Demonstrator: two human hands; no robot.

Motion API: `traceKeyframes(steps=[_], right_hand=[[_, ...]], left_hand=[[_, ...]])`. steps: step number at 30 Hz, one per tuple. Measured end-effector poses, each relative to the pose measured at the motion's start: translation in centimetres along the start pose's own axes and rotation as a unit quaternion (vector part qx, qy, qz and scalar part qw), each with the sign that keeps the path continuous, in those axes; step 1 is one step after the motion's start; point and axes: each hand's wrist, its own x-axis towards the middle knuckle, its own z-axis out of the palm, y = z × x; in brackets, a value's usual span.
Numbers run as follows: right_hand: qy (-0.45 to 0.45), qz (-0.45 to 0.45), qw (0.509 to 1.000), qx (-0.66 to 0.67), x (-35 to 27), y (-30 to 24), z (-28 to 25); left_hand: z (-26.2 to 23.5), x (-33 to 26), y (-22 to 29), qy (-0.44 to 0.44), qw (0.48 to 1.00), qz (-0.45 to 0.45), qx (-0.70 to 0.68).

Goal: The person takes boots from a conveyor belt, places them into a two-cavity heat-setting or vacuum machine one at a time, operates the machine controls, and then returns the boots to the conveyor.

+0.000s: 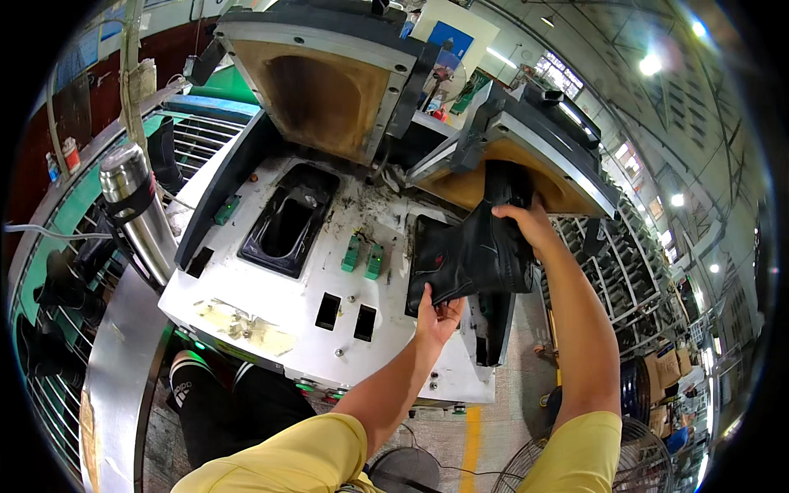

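A black boot [468, 255] is tilted above the right end of a white machine table [246, 283], with one end reaching up beneath the raised right lid [555, 164]. My left hand [440, 315] grips its lower left edge, thumb on the near face and fingers curled below. Higher up on the right side, my right hand [526, 222] is closed around the boot, its thumb in front and its other fingers hidden behind. The boot covers most of the right-hand station of the table.
Left of the boot, a black-rimmed opening [288, 218] lies under another raised lid [312, 90]. Green switches [362, 256] stand between the stations. A steel flask [136, 205] rises at the left, near a rack holding black boots [70, 292]. A fan [633, 460] stands low right.
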Motion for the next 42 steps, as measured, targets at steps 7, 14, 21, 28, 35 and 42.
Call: traceKeyframes(steps=[7, 14, 21, 28, 35, 42], right_hand=[[0.004, -0.027, 0.999, -0.038, 1.1, 0.3, 0.4], [0.012, 0.026, 0.999, -0.027, 2.5, 4.5, 0.2], [0.035, 0.062, 0.990, -0.118, 5.2, 6.9, 1.7], [0.060, 0.017, 0.988, -0.140, 7.4, 7.8, 3.7], [-0.010, 0.056, 0.996, -0.073, 5.9, 8.5, 3.0], [-0.066, 0.162, 0.984, -0.038, 6.6, 9.7, 9.0]], left_hand=[[-0.8, 3.6, -0.7, 0.040, 0.999, -0.005, 0.016], [-1.7, 0.4, -1.2, 0.110, 0.972, -0.140, 0.153], [-3.7, -1.1, 0.9, 0.202, 0.914, -0.148, 0.320], [-0.9, 1.7, 0.0, 0.270, 0.923, -0.103, 0.254], [-2.6, -9.0, 3.3, -0.103, 0.317, 0.178, 0.926], [-0.2, -9.7, 4.1, -0.110, 0.250, 0.138, 0.952]])
